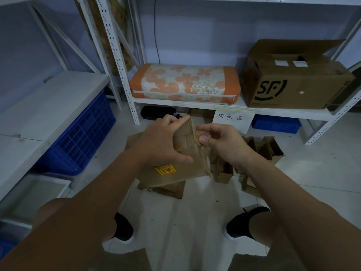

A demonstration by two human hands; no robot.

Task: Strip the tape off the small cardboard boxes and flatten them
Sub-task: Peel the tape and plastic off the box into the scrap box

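Observation:
A small brown cardboard box (175, 173) with a yellow and red sticker hangs in the air in front of me, above the floor. My left hand (160, 143) grips its left side, fingers over the top edge and thumb across the front face. My right hand (220, 141) pinches a strip of tape at the box's upper right edge between thumb and fingers. Several small open boxes (259, 151) lie on the floor at the right. More flat cardboard (170, 189) lies on the floor under the held box.
A white metal shelf (234, 111) stands ahead, bearing an orange flowered cushion (185, 83) and a large SF carton (293, 83). A paper sign (232, 119) hangs from its edge. A blue crate (82, 137) sits under the left shelf. My shoes stand on the tiled floor.

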